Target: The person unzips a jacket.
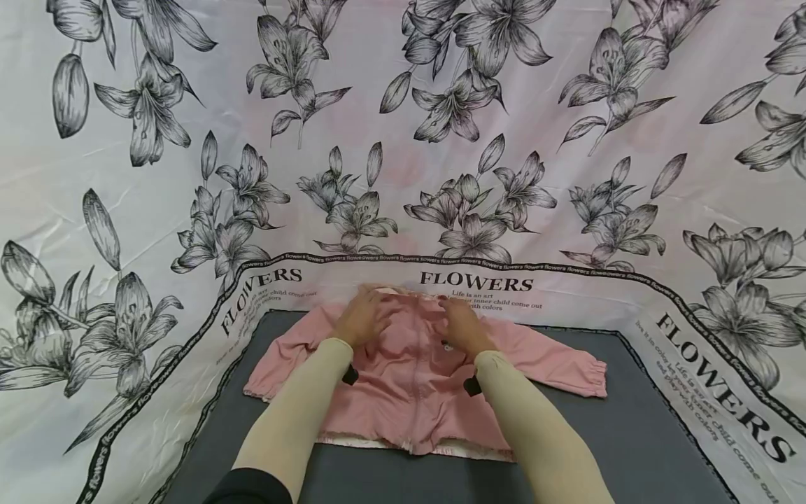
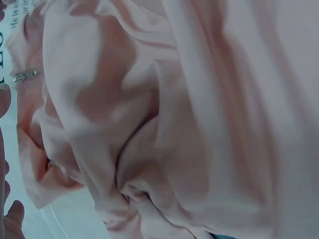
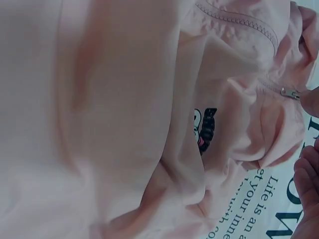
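Observation:
A pink zip-up jacket (image 1: 415, 378) lies front up and spread out, its sleeves out to both sides and its collar at the far end. Over the upper left part by the collar is my left hand (image 1: 360, 318), fingers spread. My right hand (image 1: 464, 325) is at the upper right part, beside a small dark print. In the right wrist view the thumb (image 3: 311, 102) overlaps the end of a metal zipper pull (image 3: 290, 93), with the fingers (image 3: 310, 169) apart from it over the white cloth. The left wrist view shows only fingertips (image 2: 15, 214) at its edge.
Beneath the jacket is a dark grey surface (image 1: 378, 483). Around it runs a white cloth (image 1: 365, 276) printed with black flowers and lettering, rising as a backdrop behind and at both sides. The right sleeve (image 1: 567, 364) reaches toward the surface's right side.

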Available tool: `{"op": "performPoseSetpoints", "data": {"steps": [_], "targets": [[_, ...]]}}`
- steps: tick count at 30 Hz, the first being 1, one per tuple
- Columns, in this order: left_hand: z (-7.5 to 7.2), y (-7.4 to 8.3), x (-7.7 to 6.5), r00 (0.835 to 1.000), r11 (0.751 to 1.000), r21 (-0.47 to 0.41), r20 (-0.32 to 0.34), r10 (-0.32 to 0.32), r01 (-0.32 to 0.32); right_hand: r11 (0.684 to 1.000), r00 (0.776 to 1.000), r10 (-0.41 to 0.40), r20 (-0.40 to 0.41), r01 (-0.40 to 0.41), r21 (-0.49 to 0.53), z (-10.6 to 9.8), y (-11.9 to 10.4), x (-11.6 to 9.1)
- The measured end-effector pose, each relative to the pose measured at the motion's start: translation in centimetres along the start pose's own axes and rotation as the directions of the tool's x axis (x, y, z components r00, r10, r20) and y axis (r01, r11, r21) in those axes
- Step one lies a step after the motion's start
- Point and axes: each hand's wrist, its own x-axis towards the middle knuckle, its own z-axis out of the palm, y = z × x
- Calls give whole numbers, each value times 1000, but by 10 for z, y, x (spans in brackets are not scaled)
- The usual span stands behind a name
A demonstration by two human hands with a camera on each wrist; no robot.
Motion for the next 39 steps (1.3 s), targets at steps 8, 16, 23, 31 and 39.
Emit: {"op": "performPoseSetpoints", "data": {"steps": [8,16,23,31,39], "targets": [[15,12,24,998,997,68,36,44,-46,999,999,35,15,-35,22,13,-2,5],[20,24,41,998,999,39,51,32,-34,1000,1000,12,0,-12,1,11,-8,10],[33,33,45,975,995,33,196,-103,98,998,997,-62,-47,63,25,19,-9,12],[35,36,40,960,987,68,232,-159,147,993,992,-120,-43,119,-19,28,-17,7],[39,33,41,972,986,131,198,-126,101,983,980,-182,-75,182,-14,34,-21,7]]}}
